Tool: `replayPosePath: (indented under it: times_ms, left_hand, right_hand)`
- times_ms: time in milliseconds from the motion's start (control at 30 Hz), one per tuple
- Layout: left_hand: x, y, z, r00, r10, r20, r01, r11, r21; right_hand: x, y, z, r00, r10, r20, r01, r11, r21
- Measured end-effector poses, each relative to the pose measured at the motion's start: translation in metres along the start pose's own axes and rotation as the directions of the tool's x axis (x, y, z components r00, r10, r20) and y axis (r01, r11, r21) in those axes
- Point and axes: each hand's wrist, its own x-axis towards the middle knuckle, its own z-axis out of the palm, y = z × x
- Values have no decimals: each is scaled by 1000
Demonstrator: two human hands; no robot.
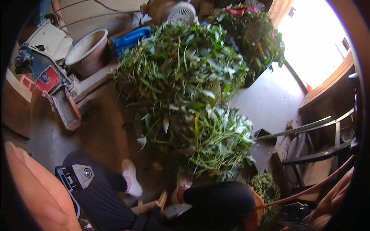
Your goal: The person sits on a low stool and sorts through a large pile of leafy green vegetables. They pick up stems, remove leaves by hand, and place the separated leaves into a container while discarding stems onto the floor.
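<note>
My left hand (40,184) is a large blurred shape at the left rim, close to the camera. Its fingertips are cut off, so whether it holds anything is unclear. Beside it a small camera module (78,174) with a cable appears over my dark trouser leg. At the lower right rim is my right hand (332,202), partly cut off, near an orange curved rod or handle (306,186). A grip on it cannot be made out. A big heap of leafy green stems (179,72) lies before me, with a paler bunch of stems (222,141) at its near right side.
A machine with a metal chute (66,111) stands at the left, near a large tub (89,55) and a blue plastic container (131,39). More greenery (254,40) is piled by the bright doorway (312,37). A metal frame (318,153) stands right, above a small leafy pile (264,186).
</note>
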Motion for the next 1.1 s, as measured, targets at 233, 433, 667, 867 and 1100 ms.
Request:
replayPosePath:
  times_ms: [233,433,667,867,1100]
  left_hand:
    - [-10,9,-19,996,87,-22,-86,996,17]
    - [-13,37,-52,978,186,-98,-184,982,30]
    - [8,72,-111,876,105,-471,-160,984,-78]
    - [49,-73,-81,774,-629,-74,487,666,-565]
    - [48,-158,14,529,-834,155,759,384,-526]
  right_hand:
    - [-15,-33,-3,987,-49,155,56,998,-42]
    - [-42,-91,-53,955,-107,276,129,990,-63]
    - [-24,-100,-37,945,-245,-214,227,968,-107]
    - [16,-71,2,971,86,-224,-82,996,31]
    - [73,-18,25,965,250,-86,-217,936,278]
